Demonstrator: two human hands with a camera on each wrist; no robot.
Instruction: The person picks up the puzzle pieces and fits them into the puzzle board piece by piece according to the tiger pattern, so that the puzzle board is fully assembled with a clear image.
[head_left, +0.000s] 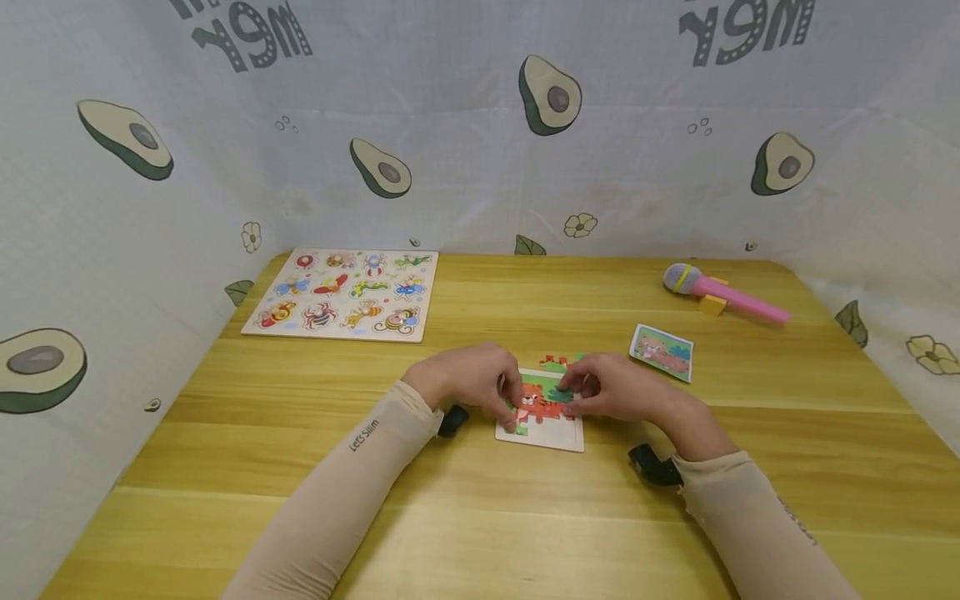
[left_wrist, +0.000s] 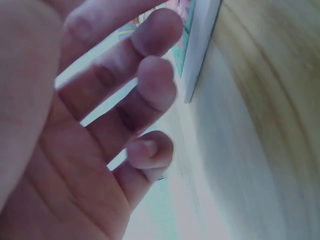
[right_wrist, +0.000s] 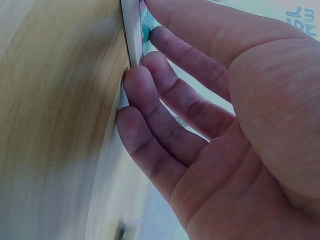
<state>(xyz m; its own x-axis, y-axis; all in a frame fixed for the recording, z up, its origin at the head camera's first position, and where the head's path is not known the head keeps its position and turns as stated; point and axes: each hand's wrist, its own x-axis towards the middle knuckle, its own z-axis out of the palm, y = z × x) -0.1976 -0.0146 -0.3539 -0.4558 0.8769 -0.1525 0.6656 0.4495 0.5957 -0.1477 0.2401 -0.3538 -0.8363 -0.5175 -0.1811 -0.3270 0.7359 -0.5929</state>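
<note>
A small tiger jigsaw puzzle [head_left: 542,402], partly filled, lies in a white tray [head_left: 551,435] between both hands in the head view. My left hand [head_left: 474,379] is at its left side, with thumb and index fingertips touching the pieces there. On the other side, my right hand [head_left: 618,387] touches the puzzle's right part with thumb and index finger. In the right wrist view, the other fingers [right_wrist: 140,85] lie beside the tray's edge. The left hand's remaining fingers [left_wrist: 157,82] hang loosely bent near the tray edge. Loose puzzle pieces [head_left: 554,363] lie just behind the tray.
A tiger picture card [head_left: 662,352] lies to the right. Behind it, a pink toy microphone [head_left: 738,300] leans on a yellow block [head_left: 712,305]. At the back left lies a wooden insect puzzle board [head_left: 341,296]. A patterned curtain [head_left: 465,100] closes off the wooden table [head_left: 480,533].
</note>
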